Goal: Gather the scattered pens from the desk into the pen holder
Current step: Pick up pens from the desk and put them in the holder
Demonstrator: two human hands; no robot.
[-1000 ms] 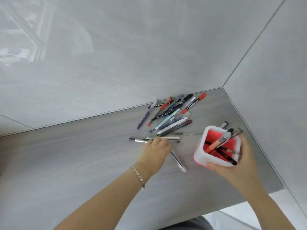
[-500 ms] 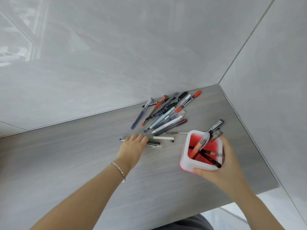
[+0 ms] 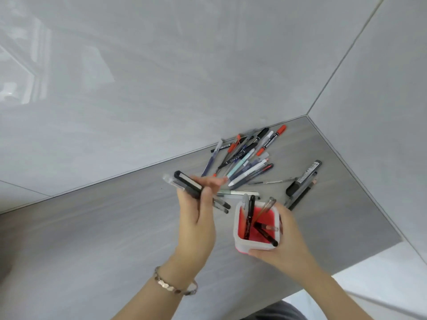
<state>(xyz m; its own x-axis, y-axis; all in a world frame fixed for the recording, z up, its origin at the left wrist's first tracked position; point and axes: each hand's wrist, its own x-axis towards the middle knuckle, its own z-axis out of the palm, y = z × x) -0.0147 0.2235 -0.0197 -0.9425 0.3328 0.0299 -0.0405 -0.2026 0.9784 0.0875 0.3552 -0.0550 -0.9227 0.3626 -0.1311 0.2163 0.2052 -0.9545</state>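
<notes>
My left hand (image 3: 198,218) is raised above the grey desk (image 3: 92,227) and grips a small bunch of pens (image 3: 187,183) that slants from upper left to lower right. My right hand (image 3: 284,245) grips the white pen holder with a red inside (image 3: 240,229), just right of the left hand. Several pens stand in the holder. A pile of scattered pens (image 3: 245,158) lies by the back wall. A few more pens and a black marker (image 3: 302,181) lie to the right of the holder. A pale pen (image 3: 233,193) lies between my hands.
The desk sits in a corner, with a glossy grey wall (image 3: 161,77) behind and another wall (image 3: 381,112) to the right. The desk's front edge (image 3: 346,266) runs at lower right, with pale floor beyond it.
My left hand has closed on pens that lay flat on the desk and lifted them, turning toward the holder. My right hand has kept hold of the holder.
</notes>
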